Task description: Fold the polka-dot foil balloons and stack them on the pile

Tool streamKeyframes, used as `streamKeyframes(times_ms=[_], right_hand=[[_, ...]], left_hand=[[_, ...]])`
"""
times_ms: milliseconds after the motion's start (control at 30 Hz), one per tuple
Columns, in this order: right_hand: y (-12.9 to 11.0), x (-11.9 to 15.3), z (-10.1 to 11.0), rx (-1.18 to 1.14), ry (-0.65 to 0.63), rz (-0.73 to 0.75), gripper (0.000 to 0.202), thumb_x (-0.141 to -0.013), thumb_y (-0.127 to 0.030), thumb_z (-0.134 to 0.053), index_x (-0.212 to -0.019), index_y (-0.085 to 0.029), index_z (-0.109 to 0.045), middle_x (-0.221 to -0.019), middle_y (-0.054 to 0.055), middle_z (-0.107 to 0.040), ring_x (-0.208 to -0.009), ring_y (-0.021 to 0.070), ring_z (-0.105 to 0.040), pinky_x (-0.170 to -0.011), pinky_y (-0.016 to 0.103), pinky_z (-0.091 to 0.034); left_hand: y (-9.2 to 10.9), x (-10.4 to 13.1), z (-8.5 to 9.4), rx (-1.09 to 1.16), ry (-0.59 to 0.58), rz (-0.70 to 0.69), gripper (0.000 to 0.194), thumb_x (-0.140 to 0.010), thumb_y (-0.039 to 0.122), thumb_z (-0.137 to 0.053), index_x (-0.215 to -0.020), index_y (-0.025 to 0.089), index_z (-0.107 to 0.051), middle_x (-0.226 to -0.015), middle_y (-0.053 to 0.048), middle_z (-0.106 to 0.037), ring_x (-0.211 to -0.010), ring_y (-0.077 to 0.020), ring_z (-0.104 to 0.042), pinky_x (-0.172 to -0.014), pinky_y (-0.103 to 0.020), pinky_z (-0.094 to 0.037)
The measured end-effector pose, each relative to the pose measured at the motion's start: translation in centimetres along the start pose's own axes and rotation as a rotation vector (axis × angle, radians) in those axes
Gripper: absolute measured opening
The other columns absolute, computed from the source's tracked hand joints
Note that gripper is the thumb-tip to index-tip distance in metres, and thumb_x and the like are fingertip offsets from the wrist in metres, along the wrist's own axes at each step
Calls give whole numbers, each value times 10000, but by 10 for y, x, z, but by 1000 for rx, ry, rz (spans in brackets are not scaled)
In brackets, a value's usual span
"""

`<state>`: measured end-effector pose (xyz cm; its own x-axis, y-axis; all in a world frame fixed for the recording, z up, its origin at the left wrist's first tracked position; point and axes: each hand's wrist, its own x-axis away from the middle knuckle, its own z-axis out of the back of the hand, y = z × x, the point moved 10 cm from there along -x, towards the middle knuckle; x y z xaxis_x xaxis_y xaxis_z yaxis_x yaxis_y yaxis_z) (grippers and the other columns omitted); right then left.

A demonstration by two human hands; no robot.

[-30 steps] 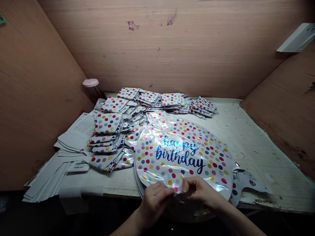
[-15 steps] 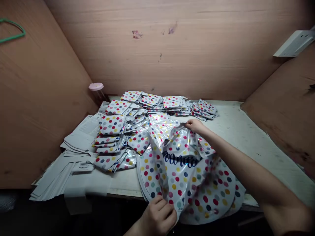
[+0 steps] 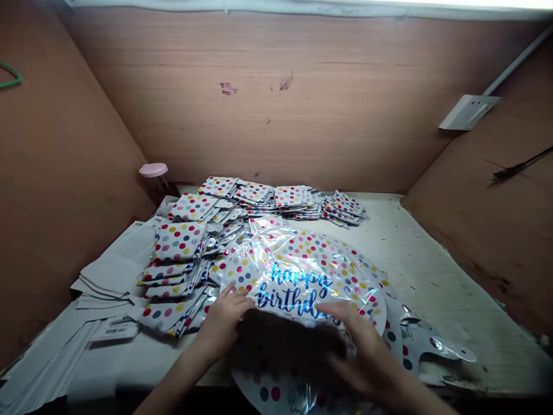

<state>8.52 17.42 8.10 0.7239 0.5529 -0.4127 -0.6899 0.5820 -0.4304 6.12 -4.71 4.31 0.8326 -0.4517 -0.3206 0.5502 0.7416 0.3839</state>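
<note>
A flat foil balloon, white with coloured dots and blue "happy birthday" lettering, lies spread on the table. Its near part is folded up, with a dark shadow below the crease. At the left end of that fold, my left hand has its fingers closed on the foil. My right hand is over the right side, blurred, its fingers apart and partly covering the last letters. More dotted foil and a pale tail with a hole stick out underneath to the right.
Stacks of folded dotted balloons stand at the left, and more folded packs line the back. White paper sheets fan out at far left. A jar with a pink lid stands in the corner. Wooden panels enclose the table.
The crumpled balloon has been laid flatter, and its lettering now shows. My right hand has come back from the far edge towards me; my left hand has moved up and left. The view has shifted.
</note>
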Motion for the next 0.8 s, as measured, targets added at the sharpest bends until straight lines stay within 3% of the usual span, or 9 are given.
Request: streamKeyframes(times_ms=[67, 133, 200, 300, 400, 467, 567, 667, 800], right_hand=[[14, 43, -21, 154, -27, 26, 611, -790, -197, -548, -1391, -198, -437, -1345, 144, -543, -1241, 323, -495, -1011, 492, -426], [48, 69, -30, 183, -38, -35, 470, -816, -160, -495, -1275, -229, -568, -1305, 119, -585, -1250, 313, -497, -994, 485, -449], [86, 76, -29, 120, -92, -140, 365, -830, -173, -467, -1139, -227, -654, -1234, 105, -637, -1209, 295, -540, -969, 454, -474], [136, 62, -11, 47, -134, -380, 350, -826, -216, -411, -1058, -208, -673, -1114, 99, -690, -1054, 271, -632, -886, 405, -507], [176, 39, 7, 154, -142, -679, 369, -892, -293, -315, -976, -205, -663, -999, 97, -711, -928, 257, -657, -773, 351, -499], [193, 24, 7, 241, -176, -801, 405, -930, -378, -295, -899, -204, -660, -933, 110, -712, -877, 264, -654, -698, 325, -470], [213, 6, -2, 277, -209, -863, 419, -931, -430, -353, -785, -191, -664, -861, 127, -710, -819, 269, -654, -630, 303, -430], [227, -1, -6, 274, -223, -881, 428, -933, -429, -378, -726, -185, -663, -850, 126, -712, -800, 256, -656, -613, 291, -417], [225, 5, 2, 287, -191, -876, 460, -935, -486, -361, -718, -197, -646, -856, 112, -711, -807, 247, -651, -605, 285, -410]], left_hand=[[-20, 11, -12, 142, -93, -6, 313, -754, 61, -497, -938, 234, -681, -967, -18, -731, -1047, -200, -652, -1094, -448, -355], [-37, 20, -16, 242, -153, 24, 279, -778, 113, -492, -948, 226, -682, -1041, -36, -717, -1097, -201, -626, -1044, -385, -413], [-56, 21, -14, 270, -171, 125, 274, -805, 150, -453, -951, 222, -673, -1084, -46, -702, -1088, -203, -625, -944, -326, -474], [-76, 7, -8, 171, -159, 329, 291, -830, 166, -391, -986, 214, -632, -1019, -54, -706, -952, -209, -661, -796, -281, -493], [-86, -16, -4, -11, -135, 514, 292, -895, 211, -338, -1060, 199, -579, -952, -79, -696, -887, -238, -662, -724, -287, -466], [-92, -28, -3, -90, -126, 618, 310, -939, 297, -319, -1106, 182, -554, -895, -99, -689, -834, -261, -660, -686, -301, -452], [-98, -34, -2, -28, -117, 651, 455, -881, 458, -486, -1232, 168, -495, -940, -111, -679, -855, -273, -652, -671, -294, -454], [-103, -22, -5, 221, -154, 590, 714, -762, 478, -637, -1371, 200, -389, -956, -60, -670, -861, -248, -650, -684, -270, -464], [-115, 0, -2, 396, -97, 607, 605, -853, 457, -494, -1377, 177, -386, -789, -2, -641, -805, -226, -645, -730, -293, -475]])
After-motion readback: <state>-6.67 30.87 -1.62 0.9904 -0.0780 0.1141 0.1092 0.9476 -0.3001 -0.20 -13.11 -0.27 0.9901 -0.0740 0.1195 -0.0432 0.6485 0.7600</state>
